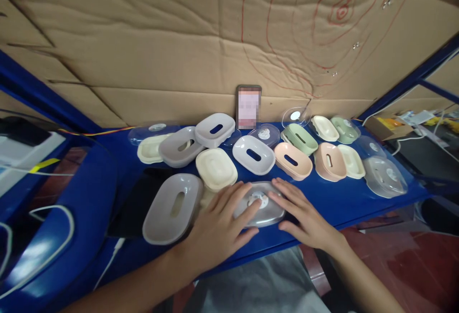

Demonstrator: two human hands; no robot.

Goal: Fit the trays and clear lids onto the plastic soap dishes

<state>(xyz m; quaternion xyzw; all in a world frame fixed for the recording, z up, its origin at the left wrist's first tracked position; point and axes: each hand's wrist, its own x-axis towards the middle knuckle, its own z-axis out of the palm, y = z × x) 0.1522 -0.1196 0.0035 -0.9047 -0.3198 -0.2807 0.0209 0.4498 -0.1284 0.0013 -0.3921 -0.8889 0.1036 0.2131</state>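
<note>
Blue shelf (344,203): lidded dish (261,210) under fingers (251,200).

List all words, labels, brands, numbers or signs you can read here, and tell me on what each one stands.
No readable text anywhere.
Phone against the cardboard wall: screen blurred, unreadable.
Cardboard wall: only red hand-drawn rings, no letters or numbers.
Clear lid under the left hand and right hand: a white centre piece, no legible mark.
Soap dishes: no labels visible.

Creased cardboard wall (161,40) with red scribbles behind blue shelf (358,198); blue metal frame (412,81), reddish floor (412,265).
</note>
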